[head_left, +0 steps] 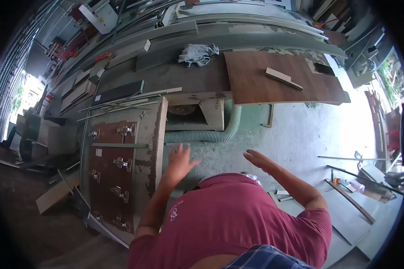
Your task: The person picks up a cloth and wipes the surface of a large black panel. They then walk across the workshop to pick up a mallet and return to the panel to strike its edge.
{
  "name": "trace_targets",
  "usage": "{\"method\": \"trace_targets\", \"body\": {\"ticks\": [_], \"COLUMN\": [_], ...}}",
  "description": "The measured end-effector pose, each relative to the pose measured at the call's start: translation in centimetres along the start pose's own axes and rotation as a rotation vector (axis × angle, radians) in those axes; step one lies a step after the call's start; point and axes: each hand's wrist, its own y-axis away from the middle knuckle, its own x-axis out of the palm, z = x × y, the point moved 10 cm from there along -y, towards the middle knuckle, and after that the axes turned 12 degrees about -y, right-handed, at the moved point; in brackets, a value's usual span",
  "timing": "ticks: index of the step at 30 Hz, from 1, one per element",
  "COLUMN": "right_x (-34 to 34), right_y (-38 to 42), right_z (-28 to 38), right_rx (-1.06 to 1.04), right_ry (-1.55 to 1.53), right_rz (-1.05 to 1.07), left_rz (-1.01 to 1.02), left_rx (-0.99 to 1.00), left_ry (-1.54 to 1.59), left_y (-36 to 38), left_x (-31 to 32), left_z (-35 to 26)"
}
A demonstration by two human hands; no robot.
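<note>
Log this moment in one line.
left hand: open, empty | right hand: open, empty | near left: pale ribbed flexible hose | on brown wooden board: narrow pale strip

Maroon-pink tee, short sleeves, plain knit-look fabric w/ soft creases. Small white logo on L chest, white caps lettering next to it, upside down in view & only partly legible. Blue plaid cloth w/ pale & dark lines nr the neckline. Forearms bare; L hand & R hand bare too.
</note>
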Motion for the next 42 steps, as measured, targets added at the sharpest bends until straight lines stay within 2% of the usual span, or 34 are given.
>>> {"method": "trace_targets", "body": {"ticks": [2,3,4,5,6,7,8,9,10,12,13,14,16,17,19,20,21,23,24,29,30,31,33,35,38,41,42], "right_x": [2.9,1.5,0.7,0.4,-0.5,-1.4,-2.1,-2.6,-2.4,-7.1,-6.3,-6.9,-7.8,-8.2,-8.8,-9.2,-9.4,-9.9,-10.1,-13.1,-13.9,-14.7,-15.9,-17.1,-19.1,-21.1,-21.7], "right_y": [2.8,4.9,6.6,7.8,8.8,8.0,6.9,6.2,5.9,2.4,4.9,4.5,2.7,3.0,2.4,2.3,2.1,1.3,0.6,-2.4,-3.1,-3.7,-4.4,-4.9,-5.6,-6.1,-6.4], "right_z": [0.6,6.3,10.3,13.0,15.1,14.8,14.2,13.7,13.4,10.1,12.1,10.1,6.5,6.2,4.2,3.6,3.5,2.8,2.5,3.7,4.2,5.0,6.9,8.8,9.3,9.5,9.4], "right_rx": [0.210,-0.084,-0.310,-0.429,-0.556,-0.553,-0.506,-0.454,-0.455,-0.340,-0.841,-0.839,-0.401,-0.444,-0.421,-0.402,-0.380,-0.359,-0.339,-0.248,-0.238,-0.224,-0.242,-0.223,-0.210,-0.121,-0.106], "right_ry": [-0.812,-0.501,-0.326,-0.430,-0.526,-0.525,-0.765,-1.005,-1.003,0.674,1.041,1.044,0.192,0.299,0.381,0.460,0.437,0.461,0.473,0.482,0.461,0.440,0.412,0.344,0.312,0.309,0.279], "right_rz": [0.389,0.357,0.380,0.482,0.576,0.579,0.682,0.782,0.785,-0.287,-0.506,-0.505,-0.031,-0.077,-0.101,-0.134,-0.101,-0.060,-0.020,-0.093,-0.123,-0.141,-0.206,-0.217,-0.294,-0.347,-0.388], "left_rz": [0.317,0.484,0.661,0.573,0.570,0.594,0.612,0.529,0.527,0.012,0.011,0.011,0.255,0.253,0.083,0.078,0.070,0.044,0.007,-0.292,-0.299,-0.430,-0.528,-0.533,-0.586,-0.541,-0.544], "left_rx": [0.011,-0.001,-0.031,0.161,0.157,0.217,0.278,0.154,0.154,0.011,0.103,0.104,0.017,0.012,0.082,0.122,0.167,0.131,0.127,0.223,0.249,0.274,0.159,0.009,0.008,-0.006,-0.026], "left_ry": [0.027,0.050,0.088,0.047,0.054,0.290,0.524,0.617,0.615,-0.575,-0.925,-0.922,-0.513,-0.505,-0.663,-0.655,-0.648,-0.631,-0.638,-0.702,-0.832,-0.951,-1.099,-1.225,-1.397,-1.336,-1.221], "left_y": [-1.2,-0.7,1.0,0.6,-0.5,-1.5,-2.4,-4.3,-4.8,-7.4,-7.6,-8.2,-9.3,-10.1,-12.6,-14.4,-16.5,-20.5,-22.9,-37.8,-41.1,-44.8,-48.2,-51.1,-52.8,-55.9,-57.1], "left_x": [3.0,4.9,7.0,6.2,6.3,6.4,6.2,6.4,7.5,5.6,6.4,6.4,8.1,7.8,5.3,4.2,2.9,0.0,-1.6,-9.8,-10.9,-12.6,-14.5,-15.0,-14.4,-14.9,-16.0], "left_z": [-0.7,-0.6,-0.3,-4.4,-4.5,-5.4,-6.0,-4.1,-3.3,1.3,1.9,3.1,4.4,4.3,2.4,2.0,1.5,-0.3,-0.7,-0.7,-0.8,0.5,0.1,0.6,1.0,4.2,7.2]}}
